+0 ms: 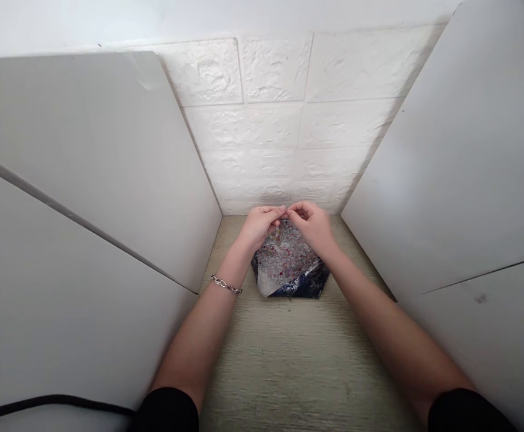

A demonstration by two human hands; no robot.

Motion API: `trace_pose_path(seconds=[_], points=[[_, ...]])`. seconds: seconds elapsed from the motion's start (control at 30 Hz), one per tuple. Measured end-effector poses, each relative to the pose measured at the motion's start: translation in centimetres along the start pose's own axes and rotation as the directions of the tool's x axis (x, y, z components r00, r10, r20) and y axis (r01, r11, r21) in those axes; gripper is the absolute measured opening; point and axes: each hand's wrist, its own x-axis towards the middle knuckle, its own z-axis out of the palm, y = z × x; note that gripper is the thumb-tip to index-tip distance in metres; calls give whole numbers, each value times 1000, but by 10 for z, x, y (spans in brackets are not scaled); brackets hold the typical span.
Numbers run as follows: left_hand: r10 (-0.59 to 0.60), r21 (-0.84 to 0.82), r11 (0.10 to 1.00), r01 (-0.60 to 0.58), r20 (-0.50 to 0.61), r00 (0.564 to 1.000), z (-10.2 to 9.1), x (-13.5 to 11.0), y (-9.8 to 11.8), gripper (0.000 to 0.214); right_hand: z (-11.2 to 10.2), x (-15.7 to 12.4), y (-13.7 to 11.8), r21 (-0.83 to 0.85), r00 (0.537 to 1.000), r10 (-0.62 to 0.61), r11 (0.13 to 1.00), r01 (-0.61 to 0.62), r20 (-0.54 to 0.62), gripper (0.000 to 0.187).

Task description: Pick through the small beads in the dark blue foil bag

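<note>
My left hand [263, 224] and my right hand [307, 222] meet above the far edge of a shallow tray or packet of small beads [289, 258]. The fingertips of both hands are pinched together, nearly touching. Whatever lies between them is too small to make out. The beads are mostly clear and whitish, with some red ones among them. Dark blue shiny wrapping [304, 283] shows along the near and right side of the beads. Part of the far edge is hidden behind my fingers.
White panels rise on the left [86, 150] and right [460, 156] of the wooden surface [289, 360]. A white brick-patterned wall [262, 126] stands at the back. On the lower left runs a black cable [54, 401]. A chain bracelet [226, 284] circles my left wrist.
</note>
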Motion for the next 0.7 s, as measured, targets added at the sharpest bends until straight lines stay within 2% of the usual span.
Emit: trace_pose_path(seconds=[0.13,0.27,0.4,0.5,0.57,0.63,0.67,0.7], points=[[-12,-21,1000,12,13,1000,-1,0,0,15,-2,-1,1,-157,986,-166,974,162,-16,11],[-34,-43,998,35,26,999,-1,0,1,14,-2,-4,3,-310,941,-337,893,325,18,16],[-48,-49,998,48,11,999,-1,1,-1,13,-1,-9,2,-402,924,-374,836,374,83,23],[-45,-40,998,46,15,999,-1,1,0,13,-1,-10,0,-357,945,-321,877,321,60,21],[-42,-32,999,43,20,999,0,0,2,14,-1,-8,-1,-224,976,-219,951,211,-13,17],[-43,-28,999,44,31,999,1,-2,5,14,-1,-4,-1,49,998,-28,998,30,-53,14],[-43,-24,999,44,39,998,1,-3,6,15,-2,-2,0,218,996,80,973,-72,-31,14],[-42,-17,999,42,47,998,2,-4,7,15,-2,0,0,377,985,173,911,-165,13,14]])
